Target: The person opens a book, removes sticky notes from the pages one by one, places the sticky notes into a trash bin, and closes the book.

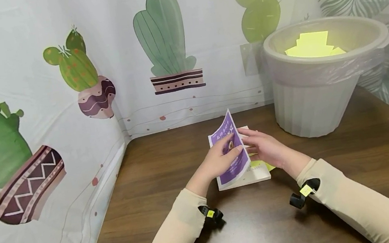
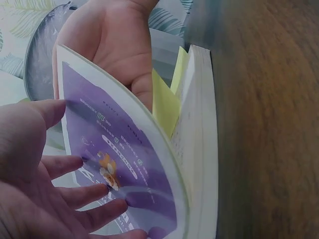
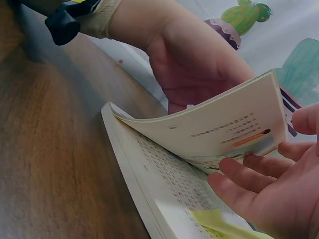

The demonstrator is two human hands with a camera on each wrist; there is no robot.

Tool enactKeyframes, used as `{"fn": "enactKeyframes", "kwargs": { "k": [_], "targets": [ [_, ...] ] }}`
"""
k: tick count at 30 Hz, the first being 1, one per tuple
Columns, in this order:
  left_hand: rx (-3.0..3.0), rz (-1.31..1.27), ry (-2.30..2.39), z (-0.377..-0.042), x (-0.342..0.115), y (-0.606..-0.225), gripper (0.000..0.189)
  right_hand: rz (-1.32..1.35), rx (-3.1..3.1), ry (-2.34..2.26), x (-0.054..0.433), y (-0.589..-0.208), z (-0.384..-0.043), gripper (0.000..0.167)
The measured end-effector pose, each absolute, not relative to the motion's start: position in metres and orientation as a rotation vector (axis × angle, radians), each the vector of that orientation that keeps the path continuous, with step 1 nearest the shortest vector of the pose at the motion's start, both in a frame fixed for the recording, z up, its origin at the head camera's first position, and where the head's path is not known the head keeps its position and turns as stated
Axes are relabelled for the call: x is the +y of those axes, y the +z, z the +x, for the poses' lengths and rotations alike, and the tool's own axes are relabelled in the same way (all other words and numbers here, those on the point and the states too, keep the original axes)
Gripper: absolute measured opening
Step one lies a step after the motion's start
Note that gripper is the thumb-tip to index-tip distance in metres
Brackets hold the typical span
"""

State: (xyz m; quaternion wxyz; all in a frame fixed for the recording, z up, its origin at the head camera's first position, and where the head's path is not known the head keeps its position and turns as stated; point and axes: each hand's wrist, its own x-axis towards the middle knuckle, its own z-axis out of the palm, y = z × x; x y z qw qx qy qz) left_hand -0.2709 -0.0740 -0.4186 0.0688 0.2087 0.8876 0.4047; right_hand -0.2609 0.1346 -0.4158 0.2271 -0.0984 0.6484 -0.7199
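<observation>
A book with a purple, white-bordered cover (image 1: 230,175) lies on the table, its cover and some front pages lifted upright. My left hand (image 1: 218,159) touches the outside of the cover with extended fingers spread over the purple print. On the inner side, my right hand (image 1: 267,148) has loosely bent fingers against the lifted page (image 3: 224,124). Printed text shows on the page block (image 3: 149,164) below. Yellow paper slips (image 2: 164,107) stick out from between the pages, beside the right hand.
A large pale plastic bin (image 1: 310,97) with a clear liner stands on the table at the back right, with several yellow papers (image 1: 312,44) in it. A cactus-print curtain (image 1: 218,80) hangs behind the brown wooden table (image 1: 156,168). Each sleeve carries a small black wrist camera.
</observation>
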Motion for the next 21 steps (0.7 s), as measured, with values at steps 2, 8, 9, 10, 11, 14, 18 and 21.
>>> {"fn": "enactKeyframes", "kwargs": {
  "k": [2,8,9,10,11,14,18,21],
  "targets": [
    [2.665,0.581,1.240,-0.270,-0.075,-0.418,0.071,-0.289,1.799,-1.972,0.132,-0.416,-0.260,0.057],
    [2.607,0.512,1.341,-0.269,-0.081,-0.417,0.069,-0.360,1.790,-1.976,0.121,-0.419,-0.259,0.059],
    [2.587,0.510,1.371,-0.269,-0.082,-0.416,0.068,-0.370,1.784,-1.979,0.119,-0.419,-0.259,0.059],
    [2.572,0.507,1.398,-0.269,-0.083,-0.416,0.067,-0.381,1.778,-1.980,0.116,-0.419,-0.259,0.060],
    [2.554,0.502,1.425,-0.269,-0.084,-0.415,0.066,-0.390,1.773,-1.982,0.114,-0.418,-0.259,0.060],
    [2.497,0.498,1.513,-0.271,-0.087,-0.414,0.063,-0.413,1.762,-1.990,0.106,-0.416,-0.258,0.059],
    [2.478,0.500,1.583,-0.276,-0.094,-0.411,0.061,-0.446,1.794,-1.978,0.094,-0.414,-0.258,0.061],
    [2.469,0.470,1.625,-0.279,-0.100,-0.408,0.059,-0.451,1.840,-1.952,0.086,-0.412,-0.260,0.061]
  ]
}}
